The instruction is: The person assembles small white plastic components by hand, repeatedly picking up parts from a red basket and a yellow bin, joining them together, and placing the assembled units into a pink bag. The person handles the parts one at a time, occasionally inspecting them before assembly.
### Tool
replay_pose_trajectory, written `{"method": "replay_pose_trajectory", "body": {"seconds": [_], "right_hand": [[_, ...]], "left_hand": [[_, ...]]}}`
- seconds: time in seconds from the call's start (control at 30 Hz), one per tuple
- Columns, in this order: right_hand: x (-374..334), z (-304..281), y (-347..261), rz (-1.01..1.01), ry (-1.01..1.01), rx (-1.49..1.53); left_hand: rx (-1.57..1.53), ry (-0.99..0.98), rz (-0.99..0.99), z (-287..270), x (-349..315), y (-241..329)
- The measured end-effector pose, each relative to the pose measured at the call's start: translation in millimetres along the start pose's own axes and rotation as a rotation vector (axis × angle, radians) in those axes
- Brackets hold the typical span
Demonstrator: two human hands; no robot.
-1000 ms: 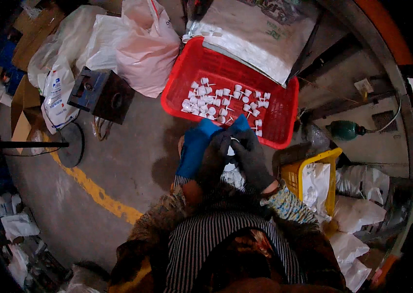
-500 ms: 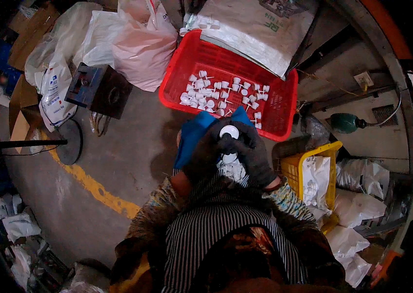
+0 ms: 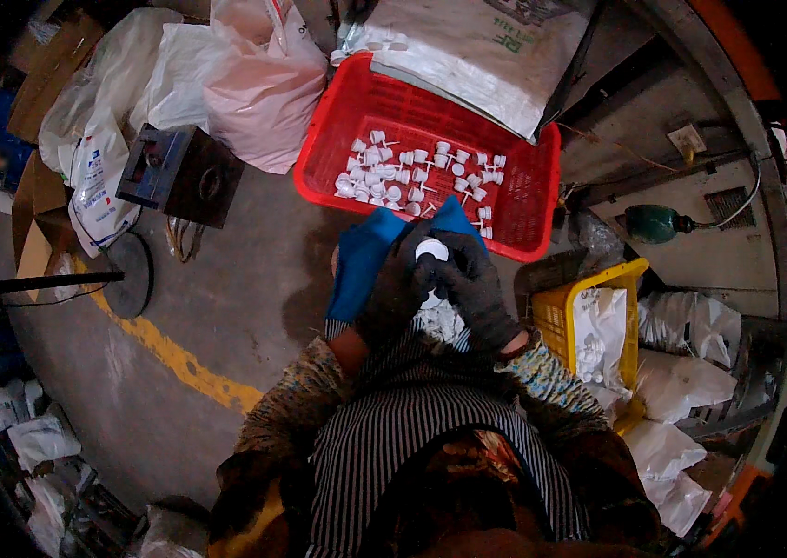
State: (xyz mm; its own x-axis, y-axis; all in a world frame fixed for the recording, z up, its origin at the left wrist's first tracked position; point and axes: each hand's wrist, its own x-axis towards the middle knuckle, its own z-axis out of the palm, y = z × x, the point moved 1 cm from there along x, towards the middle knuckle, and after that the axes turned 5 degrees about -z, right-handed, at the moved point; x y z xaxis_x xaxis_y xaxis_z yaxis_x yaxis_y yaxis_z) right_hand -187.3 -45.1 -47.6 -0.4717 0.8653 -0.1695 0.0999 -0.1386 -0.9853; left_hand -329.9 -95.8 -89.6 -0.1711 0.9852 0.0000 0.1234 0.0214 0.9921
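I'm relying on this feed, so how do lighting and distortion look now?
Head view: dim light, dark gloved left hand and right hand hard to separate beside a bright white cap; head view: black corners, metal frame at right bowed.

One head-worn fisheye, left of its pair. Looks down and forward from above striped apron [image 3: 365, 456], near. Left hand [image 3: 391, 302] and right hand [image 3: 475, 296] close, mid-view; red basket [image 3: 393, 98] farther. Takes in floor [image 3: 217, 316] at left, yellow crate [image 3: 551, 321] at right; edges bow toward dark rim.

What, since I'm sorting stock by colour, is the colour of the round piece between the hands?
The round piece is white, seen in the head view.
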Motion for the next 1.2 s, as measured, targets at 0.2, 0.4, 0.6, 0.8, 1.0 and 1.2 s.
{"method": "replay_pose_trajectory", "body": {"seconds": [0.2,0.4,0.6,0.8,1.0,1.2], "right_hand": [[0.1,0.3,-14.7,0.058,-0.021,0.047],[-1.0,2.9,-7.0,0.001,-0.022,0.078],[2.6,-2.8,12.2,-0.099,-0.017,-0.062],[3.9,-5.8,14.1,-0.138,-0.006,-0.064],[3.4,-6.4,6.7,-0.059,-0.022,0.020],[3.2,1.8,-12.8,0.036,0.020,0.107]], "left_hand": [[0.030,-0.057,-0.041,0.6,2.0,9.7],[-0.324,-0.122,-0.210,-7.3,-1.2,22.9],[-0.518,-0.165,-0.207,-13.3,1.5,7.0],[-0.487,-0.212,-0.084,-9.8,-0.3,9.0],[-0.569,-0.204,-0.155,-6.2,-1.1,-1.2],[-0.529,-0.128,-0.156,-1.1,-1.7,7.4]]}}
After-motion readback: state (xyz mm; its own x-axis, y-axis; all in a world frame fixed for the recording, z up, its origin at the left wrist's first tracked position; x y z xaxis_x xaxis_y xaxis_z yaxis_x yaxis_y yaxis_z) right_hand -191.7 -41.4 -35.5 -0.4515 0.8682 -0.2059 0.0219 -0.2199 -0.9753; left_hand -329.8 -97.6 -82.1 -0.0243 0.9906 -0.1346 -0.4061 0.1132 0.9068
